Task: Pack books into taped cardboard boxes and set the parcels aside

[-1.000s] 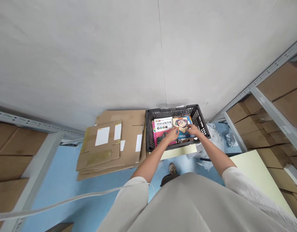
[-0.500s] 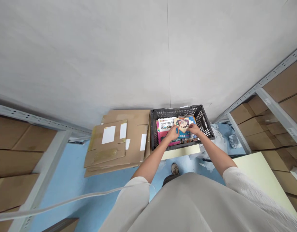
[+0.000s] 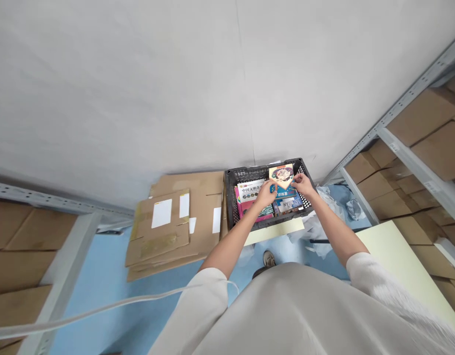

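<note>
Both hands hold a book with a cream and blue cover point(image 3: 282, 180) over the right part of a black plastic crate point(image 3: 245, 176). My left hand point(image 3: 266, 194) pinches its left edge, and my right hand point(image 3: 303, 185) grips its right edge. Under it, a darker blue-purple book point(image 3: 287, 204) lies in the crate. To the left in the crate rests a white and pink book point(image 3: 251, 190) with Chinese characters on its cover.
Flattened cardboard boxes point(image 3: 208, 197) lie stacked left of the crate. Shelves with brown cartons point(image 3: 415, 197) stand on the right, and more cartons point(image 3: 23, 224) on the left. A pale yellow board point(image 3: 393, 266) and crumpled plastic point(image 3: 329, 209) are at right. A white cable point(image 3: 138, 298) crosses at lower left.
The cream and blue book has been lifted up and away from me, uncovering the blue-purple book beneath. Both hands moved with it. The camera view has shifted slightly.
</note>
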Tool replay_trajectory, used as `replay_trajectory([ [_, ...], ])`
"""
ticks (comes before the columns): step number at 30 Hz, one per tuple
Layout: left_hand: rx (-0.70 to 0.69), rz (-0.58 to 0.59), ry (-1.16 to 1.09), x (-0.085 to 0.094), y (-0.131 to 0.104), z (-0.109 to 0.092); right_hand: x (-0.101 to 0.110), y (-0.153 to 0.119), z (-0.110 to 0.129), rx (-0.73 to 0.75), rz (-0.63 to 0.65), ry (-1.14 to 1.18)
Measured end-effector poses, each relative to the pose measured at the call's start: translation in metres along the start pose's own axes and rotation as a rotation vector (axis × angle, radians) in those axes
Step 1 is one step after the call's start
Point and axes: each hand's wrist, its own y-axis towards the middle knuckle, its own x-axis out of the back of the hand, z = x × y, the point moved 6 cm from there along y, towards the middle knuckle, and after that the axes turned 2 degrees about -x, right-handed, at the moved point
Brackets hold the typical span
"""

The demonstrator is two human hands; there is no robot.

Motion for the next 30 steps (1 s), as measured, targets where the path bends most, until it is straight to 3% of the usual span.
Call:
replay_trajectory([
  [3,-0.082,0.008,-0.037,-0.014,0.010,-0.036,0.041,-0.015,0.011,0.035,-0.063,0.047],
  [6,-0.142,0.043,-0.073,-0.039,0.018,-0.075,0.091,-0.036,0.016,0.045,-0.162,0.106],
  [12,-0.304,0.154,-0.109,-0.118,0.025,-0.157,0.205,-0.098,0.005,0.080,-0.393,0.204],
  [17,-0.406,0.303,-0.120,-0.213,0.009,-0.220,0.304,-0.170,-0.027,0.049,-0.544,0.213],
  [22,-0.364,0.444,-0.144,-0.327,-0.025,-0.257,0.388,-0.250,-0.084,-0.030,-0.655,0.241],
  [26,-0.331,0.568,-0.116,-0.413,-0.061,-0.268,0.431,-0.308,-0.143,-0.126,-0.733,0.293],
  [30,-0.298,0.691,-0.092,-0.480,-0.092,-0.267,0.455,-0.352,-0.198,-0.231,-0.816,0.262],
])
